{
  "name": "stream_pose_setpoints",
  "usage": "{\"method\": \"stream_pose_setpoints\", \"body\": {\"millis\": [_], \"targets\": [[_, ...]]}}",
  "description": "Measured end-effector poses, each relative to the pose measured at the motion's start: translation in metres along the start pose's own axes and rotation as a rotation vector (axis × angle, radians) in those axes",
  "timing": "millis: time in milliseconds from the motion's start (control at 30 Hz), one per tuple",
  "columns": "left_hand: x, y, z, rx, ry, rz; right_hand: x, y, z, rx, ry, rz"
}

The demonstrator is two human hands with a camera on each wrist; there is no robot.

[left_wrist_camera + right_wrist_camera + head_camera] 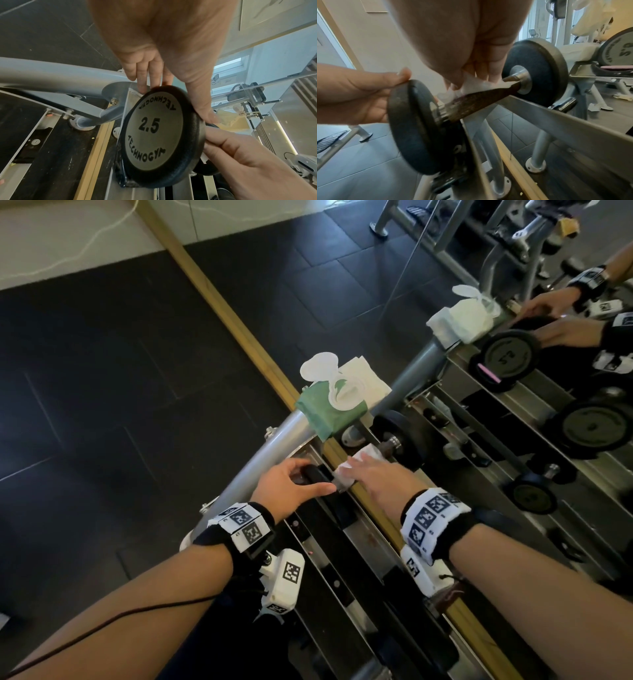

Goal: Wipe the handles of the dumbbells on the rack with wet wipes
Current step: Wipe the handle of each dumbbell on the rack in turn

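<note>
A small black dumbbell marked 2.5 lies at the left end of the grey rack. My left hand grips its near plate by the rim, thumb on one side and fingers on the other. My right hand reaches over the dark, rust-coloured handle and holds a white wet wipe against it. The wipe shows past my fingertips. The far plate stands free.
A green wet-wipe pack with its lid flipped open sits on the rack's end, just beyond the dumbbell. A mirror with a wooden edge runs behind the rack and reflects larger dumbbells. Dark floor tiles lie to the left.
</note>
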State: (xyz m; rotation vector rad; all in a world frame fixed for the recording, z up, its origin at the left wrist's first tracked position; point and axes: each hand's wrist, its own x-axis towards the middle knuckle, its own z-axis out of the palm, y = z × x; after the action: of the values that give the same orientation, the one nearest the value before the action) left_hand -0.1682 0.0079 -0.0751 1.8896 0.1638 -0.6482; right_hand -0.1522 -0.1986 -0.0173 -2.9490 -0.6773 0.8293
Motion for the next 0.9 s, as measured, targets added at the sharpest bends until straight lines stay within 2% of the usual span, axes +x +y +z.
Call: {"method": "stream_pose_setpoints", "body": {"millis": [100,200,267,367,400,500,667,800,900], "targets": [[0.001,0.0,-0.001,-0.02,-0.006,0.004,-0.007,0.014,-0.024,0.059,0.015,0.105],[0.003,-0.002,-0.002,-0.018,-0.008,0.004,-0.011,0.013,-0.035,0.043,0.019,0.135],[0.003,-0.002,-0.002,-0.022,-0.012,0.002,-0.012,0.001,-0.03,0.027,-0.019,0.099],[0.004,-0.003,0.0,-0.03,-0.011,0.006,-0.011,-0.021,-0.01,-0.049,-0.073,-0.072],[0.004,-0.003,0.0,-0.025,-0.012,0.008,-0.008,-0.023,-0.005,-0.035,-0.111,-0.086],[0.004,-0.003,0.0,-0.007,-0.021,0.013,-0.003,-0.01,-0.007,0.065,-0.133,-0.018],[0.001,-0.001,-0.001,0.039,-0.028,0.025,0.005,0.02,-0.018,0.034,-0.005,0.131],[0.0,-0.002,0.0,0.093,-0.013,0.027,0.0,0.001,0.006,0.045,0.016,0.076],[0.0,-0.002,0.0,0.086,-0.003,0.028,-0.011,-0.02,0.021,0.112,-0.089,0.005]]}}
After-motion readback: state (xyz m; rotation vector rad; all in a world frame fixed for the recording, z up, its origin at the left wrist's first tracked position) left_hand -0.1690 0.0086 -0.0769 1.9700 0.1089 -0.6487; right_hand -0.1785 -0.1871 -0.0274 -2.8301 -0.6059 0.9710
